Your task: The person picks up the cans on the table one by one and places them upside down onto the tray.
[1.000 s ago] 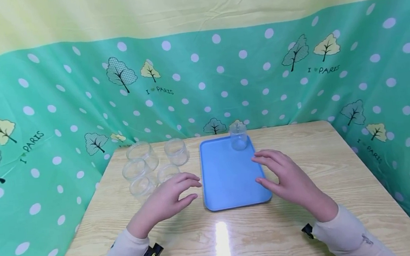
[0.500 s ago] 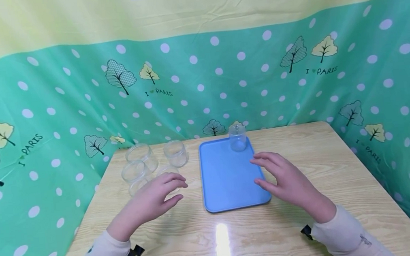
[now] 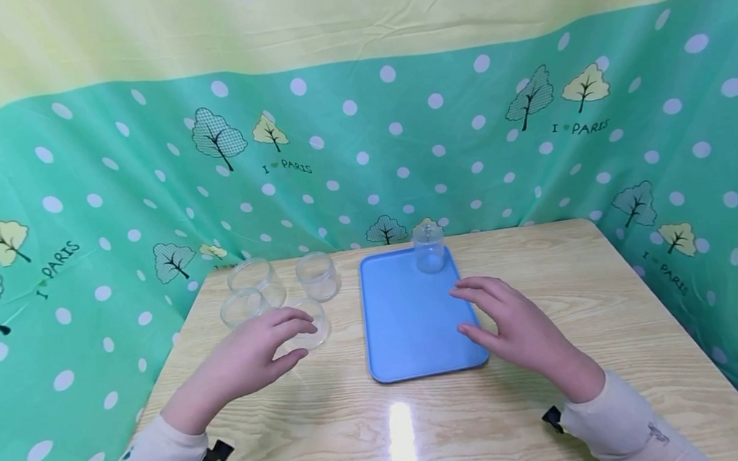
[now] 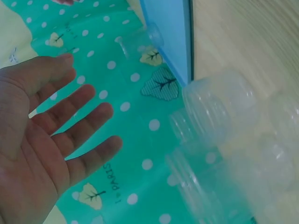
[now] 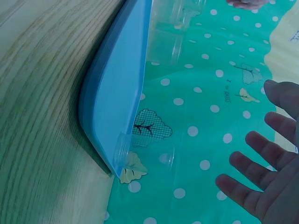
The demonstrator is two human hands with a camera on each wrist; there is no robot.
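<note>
My left hand [image 3: 255, 354] hovers over the front of a group of clear, empty-looking jars, its fingers spread and holding nothing. In the head view a wide jar [image 3: 261, 280] stands at the back left, with another jar [image 3: 318, 279] to its right. Nearer are a jar [image 3: 242, 307] and a low jar [image 3: 314, 327] partly behind the left fingers. A narrower clear jar [image 3: 430, 251] stands at the far right corner of the blue tray [image 3: 417, 329]. My right hand [image 3: 516, 327] is held above the tray's right edge, fingers apart and nothing in them.
The wooden table [image 3: 334, 438] carries the tray near its middle, with the jar group to the left. A green dotted curtain [image 3: 363, 158] hangs behind the table and along both sides. A bright reflection lies on the table's front part.
My left hand has moved left, away from the tray's left edge and over the jars, hiding the front-left jar. The right hand, tray and jars have stayed nearly still.
</note>
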